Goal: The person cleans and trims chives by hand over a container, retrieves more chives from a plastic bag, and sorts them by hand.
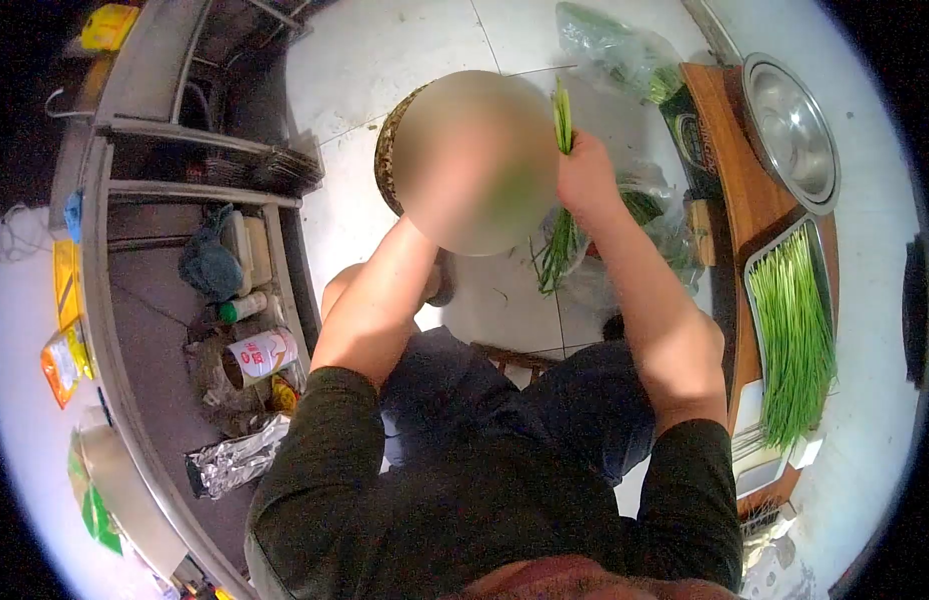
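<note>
One held green bunch, one greens-filled tray

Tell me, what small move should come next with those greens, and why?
Perhaps the right hand should lay its bunch of greens with the neat stalks: both have their paler ends gathered together.

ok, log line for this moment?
right hand: holds green stalks | left hand: blurred, grip unclear | metal tray: holds long greens

We identify green held stalks; a larger stalk bundle grading from pale yellow-green to dark green; a brown bench; a silver basin; white floor tiles; dark trousers.
</note>
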Tool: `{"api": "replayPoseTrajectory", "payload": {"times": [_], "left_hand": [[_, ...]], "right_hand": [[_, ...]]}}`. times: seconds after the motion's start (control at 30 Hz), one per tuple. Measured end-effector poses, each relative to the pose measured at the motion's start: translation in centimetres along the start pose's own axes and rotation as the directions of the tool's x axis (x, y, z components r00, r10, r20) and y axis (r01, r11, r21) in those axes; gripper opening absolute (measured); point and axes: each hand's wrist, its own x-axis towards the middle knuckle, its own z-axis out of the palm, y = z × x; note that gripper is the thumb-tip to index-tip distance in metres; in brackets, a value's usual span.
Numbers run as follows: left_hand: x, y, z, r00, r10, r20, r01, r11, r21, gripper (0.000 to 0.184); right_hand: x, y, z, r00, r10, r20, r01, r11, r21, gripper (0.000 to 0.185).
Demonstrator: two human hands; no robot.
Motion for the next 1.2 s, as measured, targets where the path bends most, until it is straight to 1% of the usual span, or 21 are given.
{"api": "replayPoseTrajectory", "payload": {"times": [0.03, 0.1, 0.17, 0.23, 0.27, 0.37, 0.4, 0.47, 0.53, 0.57, 0.6, 0.63, 0.7, 0.73, 0.77, 0.8, 0.87, 0.93, 1.03, 1.13, 1.2], "left_hand": [[-0.1, 0.2, 0.0, 1.000, 0.014, 0.020, -0.015, 0.999, 0.045, 0.033], [-0.1, 0.4, -0.1, 0.994, 0.080, 0.076, -0.095, 0.971, 0.220, 0.030], [0.0, 0.6, -0.1, 0.977, 0.162, 0.141, -0.207, 0.881, 0.426, 0.028], [0.0, 0.9, 0.4, 0.990, 0.089, 0.105, -0.120, 0.934, 0.336, 0.026], [-0.1, 1.0, 0.6, 0.998, -0.024, 0.055, 0.013, 0.982, 0.188, 0.024], [-0.1, 0.6, 0.5, 0.999, 0.024, 0.047, -0.033, 0.983, 0.181, 0.022], [-0.1, 0.1, 0.1, 0.993, 0.102, 0.067, -0.118, 0.944, 0.307, 0.023], [0.3, -1.0, -0.6, 0.961, 0.242, 0.137, -0.277, 0.800, 0.531, 0.024], [0.1, -0.8, -1.1, 0.975, 0.211, 0.070, -0.220, 0.958, 0.185, 0.031], [0.0, -0.6, -1.5, 0.981, 0.188, 0.041, -0.188, 0.982, -0.004, 0.035], [0.2, 0.6, -2.6, 0.986, 0.145, 0.077, -0.159, 0.960, 0.229, 0.032], [0.7, 2.4, -4.2, 0.991, 0.093, 0.101, -0.129, 0.884, 0.450, 0.030], [1.4, 2.4, -4.9, 0.999, 0.036, 0.031, -0.047, 0.874, 0.484, 0.027], [1.5, 0.7, -4.3, 0.999, 0.023, -0.049, -0.007, 0.954, 0.301, 0.027], [1.4, -0.8, -4.0, 0.997, 0.015, -0.077, -0.003, 0.987, 0.161, 0.027], [0.9, -0.9, -3.4, 0.998, 0.011, -0.065, -0.006, 0.996, 0.084, 0.027], [-0.3, -0.6, -2.1, 1.000, 0.009, -0.016, -0.009, 1.000, 0.018, 0.027], [-0.9, -0.1, -0.9, 1.000, 0.005, 0.025, -0.005, 1.000, 0.014, 0.027], [-1.1, -0.1, -0.3, 0.999, 0.020, 0.043, -0.021, 0.999, 0.026, 0.026], [-1.2, 0.1, -0.1, 0.999, 0.013, 0.048, -0.014, 1.000, 0.019, 0.026], [-1.4, 0.2, -0.2, 0.999, 0.013, 0.047, -0.014, 1.000, 0.023, 0.026]], "right_hand": [[0.0, 0.0, -0.1, 1.000, 0.025, -0.018, -0.026, 0.999, -0.023, 0.033], [0.0, 0.8, 0.4, 0.986, -0.166, 0.015, 0.166, 0.986, 0.023, 0.035], [0.0, 1.2, 0.7, 0.965, -0.256, 0.048, 0.255, 0.966, 0.042, 0.036], [0.2, 1.1, 0.7, 0.964, -0.252, 0.079, 0.250, 0.968, 0.035, 0.037], [0.3, 1.1, 0.7, 0.964, -0.250, 0.091, 0.248, 0.968, 0.035, 0.038], [0.0, 0.7, 0.7, 0.961, -0.256, 0.100, 0.256, 0.967, 0.019, 0.038], [-0.4, 0.2, 0.6, 0.959, -0.264, 0.102, 0.267, 0.964, -0.010, 0.038], [-0.4, 0.3, 0.8, 0.957, -0.270, 0.107, 0.270, 0.963, 0.008, 0.038], [-0.1, 0.9, 0.8, 0.960, -0.253, 0.120, 0.245, 0.967, 0.077, 0.039], [-0.1, 1.0, 0.7, 0.962, -0.239, 0.129, 0.227, 0.969, 0.099, 0.040], [-0.2, 0.6, 0.5, 0.966, -0.215, 0.143, 0.203, 0.974, 0.097, 0.041], [-0.4, 0.4, 0.4, 0.967, -0.206, 0.150, 0.194, 0.977, 0.093, 0.041], [-0.9, 0.2, 0.2, 0.966, -0.207, 0.158, 0.195, 0.977, 0.084, 0.042], [-1.1, -0.1, 0.1, 0.961, -0.209, 0.179, 0.190, 0.975, 0.118, 0.042], [-1.2, -0.3, 0.1, 0.957, -0.211, 0.200, 0.182, 0.971, 0.151, 0.042], [-1.4, -0.6, 0.1, 0.948, -0.206, 0.241, 0.153, 0.963, 0.222, 0.041], [-1.7, -1.1, 0.0, 0.942, -0.142, 0.305, 0.050, 0.956, 0.291, 0.041], [-2.0, -1.6, -0.1, 0.934, -0.024, 0.357, -0.083, 0.956, 0.282, 0.040], [-1.4, 0.1, 0.4, 0.886, 0.086, 0.455, -0.367, 0.730, 0.577, 0.040], [-1.1, 0.3, 0.3, 0.863, 0.149, 0.483, -0.424, 0.733, 0.532, 0.040], [-1.9, -1.1, 0.2, 0.858, 0.019, 0.514, -0.326, 0.793, 0.515, 0.039]]}}
